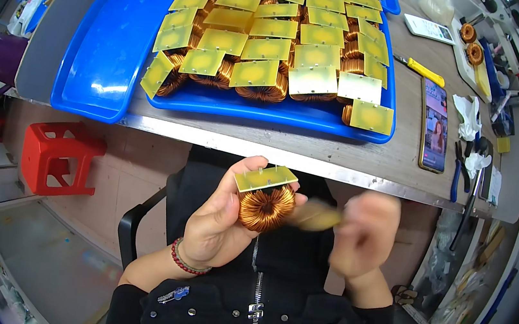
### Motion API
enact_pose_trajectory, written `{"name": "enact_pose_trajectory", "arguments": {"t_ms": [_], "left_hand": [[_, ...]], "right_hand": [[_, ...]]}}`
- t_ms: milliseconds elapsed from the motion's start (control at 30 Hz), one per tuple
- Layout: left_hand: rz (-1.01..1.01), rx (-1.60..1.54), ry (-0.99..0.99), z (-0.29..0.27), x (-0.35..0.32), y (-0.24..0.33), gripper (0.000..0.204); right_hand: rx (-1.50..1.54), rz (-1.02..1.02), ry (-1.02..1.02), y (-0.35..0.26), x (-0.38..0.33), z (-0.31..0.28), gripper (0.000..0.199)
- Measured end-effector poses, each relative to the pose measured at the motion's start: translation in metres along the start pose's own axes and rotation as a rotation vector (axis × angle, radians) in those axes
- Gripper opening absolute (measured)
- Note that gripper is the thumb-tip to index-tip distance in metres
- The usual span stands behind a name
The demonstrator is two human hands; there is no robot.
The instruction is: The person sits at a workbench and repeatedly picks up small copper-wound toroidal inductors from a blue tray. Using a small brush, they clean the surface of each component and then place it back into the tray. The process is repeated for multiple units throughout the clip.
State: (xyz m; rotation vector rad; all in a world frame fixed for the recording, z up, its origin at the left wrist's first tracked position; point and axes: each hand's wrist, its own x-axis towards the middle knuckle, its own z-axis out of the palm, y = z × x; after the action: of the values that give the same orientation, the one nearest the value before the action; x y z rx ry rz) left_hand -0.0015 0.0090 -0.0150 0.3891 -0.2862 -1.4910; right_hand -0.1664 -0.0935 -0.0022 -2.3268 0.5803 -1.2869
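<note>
In front of my chest, my left hand (217, 218) grips a toroidal coil (266, 207) wound with copper wire. A small yellow-green board (266, 179) sits tilted on top of the coil, with thin pins sticking up from it. Close by on the right, my right hand (364, 233) is smeared by motion, its fingers looking closed. Between that hand and the coil is a blurred, yellowish, flat-looking thing (317, 218), seemingly held by the right hand; its kind cannot be made out.
On the bench, a blue tray (265, 118) carries rows of similar coils topped with boards. Left of it lies another blue tray (102, 45). A yellow-handled knife (426, 72), a phone (433, 125) and pliers (461, 167) lie rightward. A red stool (59, 160) stands on the floor.
</note>
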Motion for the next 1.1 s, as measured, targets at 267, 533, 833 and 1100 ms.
{"name": "enact_pose_trajectory", "arguments": {"t_ms": [267,533,833,1100], "left_hand": [[0.085,0.114,0.109,0.003,0.0,-0.005,0.055],[0.073,0.119,0.063,0.002,0.0,-0.002,0.057],[0.095,0.167,0.146,0.007,0.001,-0.003,0.056],[0.078,0.072,0.065,0.001,0.003,-0.001,0.053]], "right_hand": [[-0.322,-0.092,-0.036,0.0,0.017,-0.012,0.016],[-0.058,0.104,-0.279,-0.009,0.011,-0.004,0.013],[-0.292,-0.047,-0.119,-0.003,0.012,-0.001,0.017],[0.242,0.268,-0.863,-0.025,0.019,-0.015,0.01]]}}
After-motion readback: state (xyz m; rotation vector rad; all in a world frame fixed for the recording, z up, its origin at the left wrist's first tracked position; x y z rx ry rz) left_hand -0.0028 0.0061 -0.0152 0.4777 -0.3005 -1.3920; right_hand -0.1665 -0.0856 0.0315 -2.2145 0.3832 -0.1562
